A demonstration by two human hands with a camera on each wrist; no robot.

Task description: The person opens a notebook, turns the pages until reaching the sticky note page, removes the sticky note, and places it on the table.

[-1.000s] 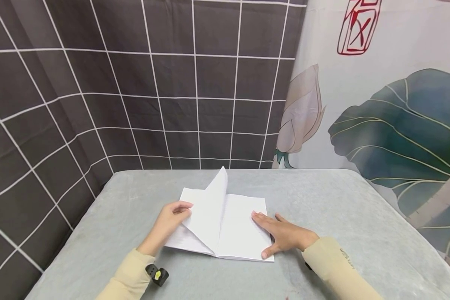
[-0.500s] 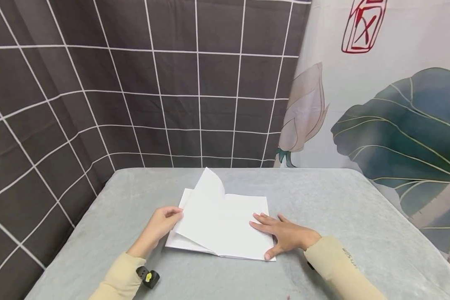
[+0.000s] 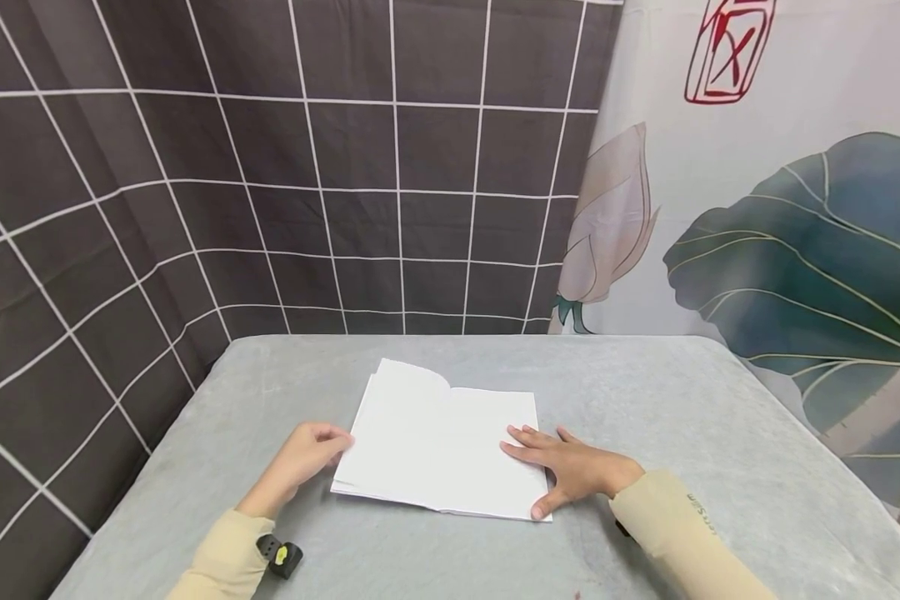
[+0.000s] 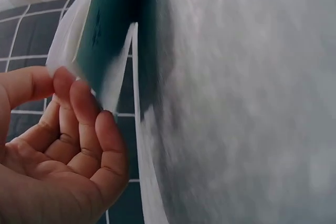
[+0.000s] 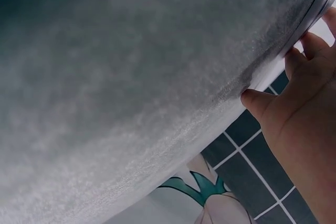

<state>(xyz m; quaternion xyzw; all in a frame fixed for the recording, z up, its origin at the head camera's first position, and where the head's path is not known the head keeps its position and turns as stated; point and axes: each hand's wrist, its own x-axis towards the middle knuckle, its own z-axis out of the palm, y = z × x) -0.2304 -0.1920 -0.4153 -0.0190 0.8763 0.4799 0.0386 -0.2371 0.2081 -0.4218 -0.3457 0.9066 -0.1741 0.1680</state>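
Observation:
An open book (image 3: 437,446) with white pages lies near the middle of the table, its spine running away from me. At its left edge is my left hand (image 3: 311,457), thumb and fingertips together. In the left wrist view, that hand (image 4: 68,145) pinches the edge of a white page (image 4: 64,56), beside a teal surface of the book (image 4: 102,30). My right hand (image 3: 570,471) rests with spread fingers on the right page, its thumb near the lower right corner. The right wrist view shows this hand (image 5: 302,95) at the book's edge.
A grey cloth-covered table (image 3: 705,417) surrounds the book on all sides. Behind it hangs a dark curtain (image 3: 352,217) with white grid lines, and a pale one (image 3: 667,183) with painted lotus stands at the right. A black band (image 3: 281,557) sits at the left sleeve.
My left hand has moved left and down, bringing the raised page over onto the left side, where it now lies almost flat. The right hand has stayed on the right page.

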